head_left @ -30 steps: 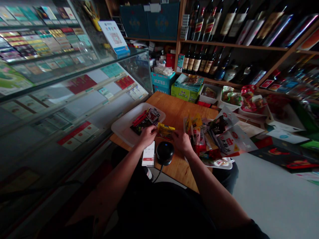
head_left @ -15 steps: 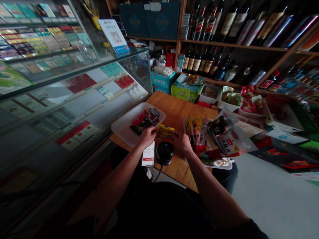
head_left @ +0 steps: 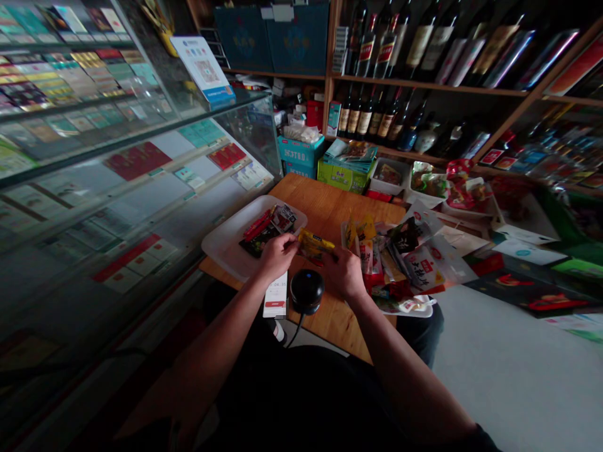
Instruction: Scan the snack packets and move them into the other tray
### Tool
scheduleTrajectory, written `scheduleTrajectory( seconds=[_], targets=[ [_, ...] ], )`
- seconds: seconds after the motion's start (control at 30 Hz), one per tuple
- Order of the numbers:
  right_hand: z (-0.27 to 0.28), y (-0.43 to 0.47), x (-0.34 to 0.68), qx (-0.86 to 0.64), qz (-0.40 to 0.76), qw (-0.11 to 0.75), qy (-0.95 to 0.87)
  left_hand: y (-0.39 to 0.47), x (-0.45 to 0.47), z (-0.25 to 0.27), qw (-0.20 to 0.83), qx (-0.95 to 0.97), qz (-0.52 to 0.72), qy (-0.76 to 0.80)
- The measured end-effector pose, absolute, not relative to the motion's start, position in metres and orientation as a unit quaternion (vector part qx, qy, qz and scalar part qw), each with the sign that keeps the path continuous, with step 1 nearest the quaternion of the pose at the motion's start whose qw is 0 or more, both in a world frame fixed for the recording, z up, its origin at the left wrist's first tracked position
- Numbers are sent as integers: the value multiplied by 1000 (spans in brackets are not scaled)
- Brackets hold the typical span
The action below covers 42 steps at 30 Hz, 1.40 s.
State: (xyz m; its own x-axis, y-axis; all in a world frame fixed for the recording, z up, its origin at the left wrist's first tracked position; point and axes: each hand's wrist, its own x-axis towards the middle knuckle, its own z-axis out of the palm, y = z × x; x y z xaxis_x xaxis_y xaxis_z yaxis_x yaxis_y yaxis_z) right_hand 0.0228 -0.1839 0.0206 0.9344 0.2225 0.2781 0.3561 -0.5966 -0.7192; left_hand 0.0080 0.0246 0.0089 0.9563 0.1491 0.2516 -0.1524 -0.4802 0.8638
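A small yellow snack packet (head_left: pixel 315 245) is stretched between my two hands above the wooden table. My left hand (head_left: pixel 277 254) pinches its left end, and my right hand (head_left: pixel 345 271) grips the right end, fingers closed. Just below the packet stands a round black device (head_left: pixel 306 291) with a cable. A phone with a lit screen (head_left: pixel 276 296) lies beside it, under my left wrist. Left of my hands, a white tray (head_left: pixel 221 242) holds several red and black snack packets (head_left: pixel 268 229). On the right, another white tray (head_left: pixel 424 312) is heaped with mixed snack packets (head_left: pixel 384 260).
The wooden table (head_left: pixel 325 204) sits against a glass display counter (head_left: pixel 155 188) on the left. Teal and green boxes (head_left: pixel 346 172) stand behind it. Shelves of wine bottles (head_left: pixel 367 116) rise at the back. Snack bins (head_left: pixel 426 185) stand at the right rear.
The yellow packet has been turned a little, and my right hand has shifted slightly on it. The whole view has moved slightly. Both hands keep hold of the packet.
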Motion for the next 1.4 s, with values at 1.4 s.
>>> scheduleTrajectory(
  seconds=[1.4],
  targets=[
    [32,-319,33,-990,-50,130,7,-161,-9,25,612,770,-76,-164]
  ],
)
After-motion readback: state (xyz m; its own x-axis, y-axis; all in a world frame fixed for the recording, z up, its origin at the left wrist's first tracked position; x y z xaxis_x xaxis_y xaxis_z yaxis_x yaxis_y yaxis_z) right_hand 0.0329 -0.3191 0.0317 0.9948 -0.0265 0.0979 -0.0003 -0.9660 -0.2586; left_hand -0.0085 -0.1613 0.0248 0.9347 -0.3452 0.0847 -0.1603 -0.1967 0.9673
